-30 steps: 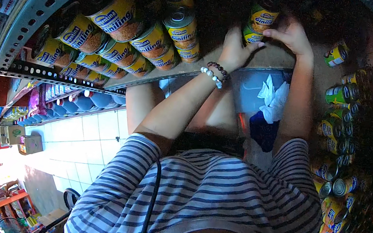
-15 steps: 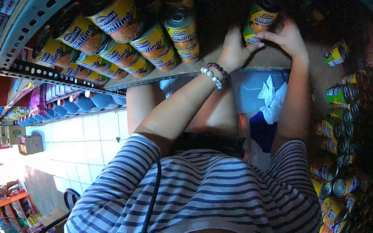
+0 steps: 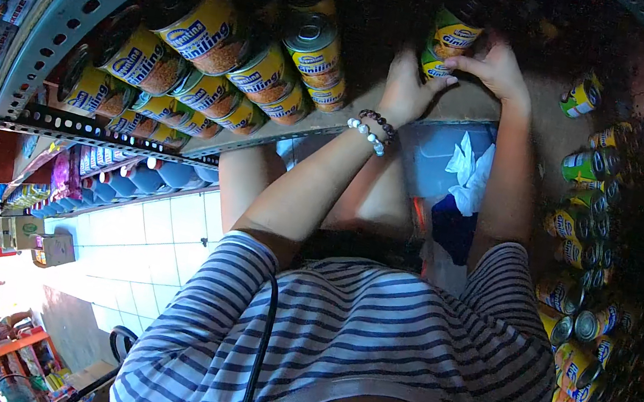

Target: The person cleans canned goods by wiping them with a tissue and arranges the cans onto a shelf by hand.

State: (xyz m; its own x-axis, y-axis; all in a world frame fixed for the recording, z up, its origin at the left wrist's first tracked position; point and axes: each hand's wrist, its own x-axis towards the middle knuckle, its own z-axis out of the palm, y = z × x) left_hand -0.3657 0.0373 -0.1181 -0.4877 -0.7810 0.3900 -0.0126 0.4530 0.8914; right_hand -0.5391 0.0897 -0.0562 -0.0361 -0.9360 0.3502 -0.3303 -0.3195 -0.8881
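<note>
Both hands are up on the shelf [image 3: 353, 125], and between them stands a yellow-labelled can [image 3: 446, 44], upright near the middle of the board. The left hand [image 3: 405, 88], a beaded bracelet [image 3: 369, 128] at its wrist, presses its fingers flat against the can's left side. The right hand [image 3: 496, 66] wraps it from the other side, fingers curled around the label. So the can is clamped between two palms rather than pinched.

To the left, a row of matching cans [image 3: 216, 70] lies packed along the shelf, the nearest one [image 3: 316, 54] just beside the left hand. On the right, green and yellow cans [image 3: 587, 213] line the upright of the rack.

The risk appears to lie in the reach: arms are stretched out, and a slip of either palm could topple the can off the shelf edge towards the blue bin [image 3: 442, 157] and white cloth [image 3: 469, 171] below. A nudge from the left elbow could also disturb the packed row.
</note>
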